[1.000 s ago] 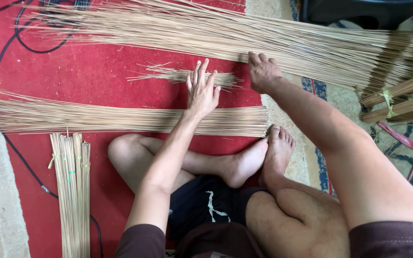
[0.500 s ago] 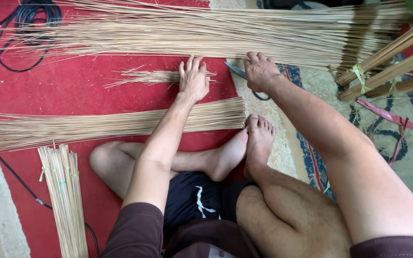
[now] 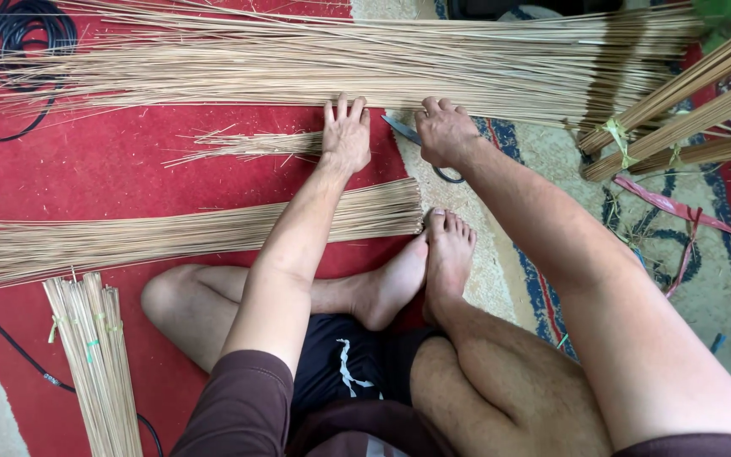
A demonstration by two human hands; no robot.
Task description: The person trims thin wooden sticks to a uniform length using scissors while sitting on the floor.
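A small loose bunch of thin sticks is pressed flat on the red mat by the open left hand. The right hand is curled loosely beside scissors — whether they are gripped cannot be told. One even row appears laid out already; the large pile seems left to sort.

red carpet (floor covering) bears thin stick bundles and black cable.

- Short maroon sleeves at the lower frame edge.
- Black shorts with a white drawstring, lower centre.
- Bare forearms, legs and feet.
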